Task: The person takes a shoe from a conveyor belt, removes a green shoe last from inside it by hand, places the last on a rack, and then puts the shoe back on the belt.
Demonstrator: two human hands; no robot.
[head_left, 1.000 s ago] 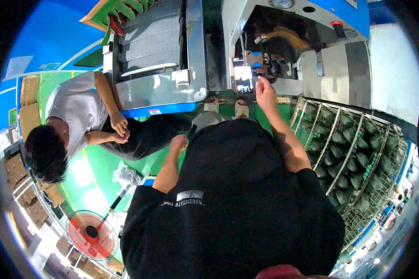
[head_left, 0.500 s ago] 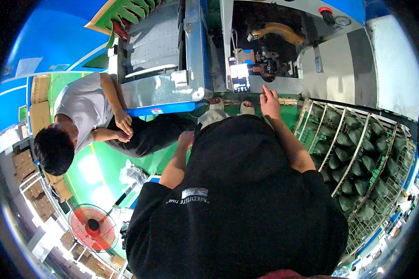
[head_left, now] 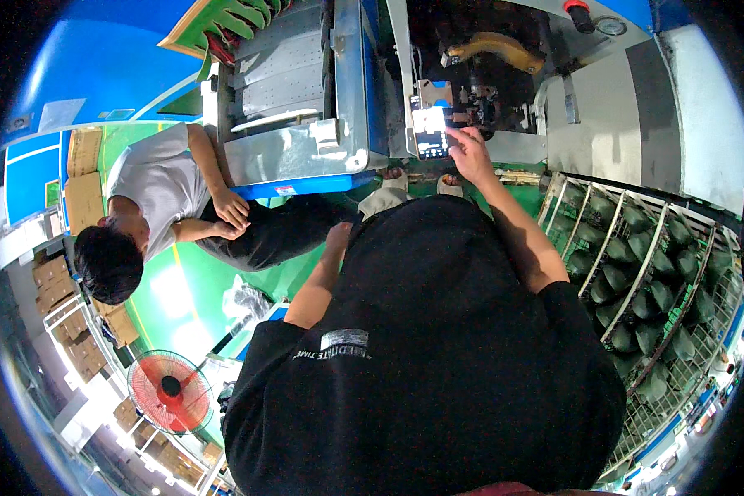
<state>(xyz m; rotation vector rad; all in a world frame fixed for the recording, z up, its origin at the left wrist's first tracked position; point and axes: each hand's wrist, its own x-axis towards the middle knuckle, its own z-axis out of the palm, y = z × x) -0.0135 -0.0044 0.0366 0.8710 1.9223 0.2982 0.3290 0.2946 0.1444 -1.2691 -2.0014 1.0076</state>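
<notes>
My right hand (head_left: 469, 157) is raised at the front of a machine, its index finger stretched toward a lit, upright screen (head_left: 431, 132). The fingertip is at the screen's right edge; whether it presses on the glass I cannot tell. Nothing is held in this hand. Down beside my black clothing rests my left hand (head_left: 339, 236), its fingers hidden from sight. Behind the screen, the machine's dark opening (head_left: 504, 91) holds metal parts and a curved yellow-brown piece (head_left: 496, 48).
To the left sits a co-worker (head_left: 161, 178) in a light shirt, hands together, by a grey slatted conveyor (head_left: 281, 83). At right stands a wire rack (head_left: 616, 219) of dark, rounded pieces. A red fan (head_left: 170, 388) is at lower left. A red button (head_left: 577, 7) tops the machine.
My right hand has moved slightly left and up, bringing its finger to the screen. The view has shifted a little; my left hand stays low at my side.
</notes>
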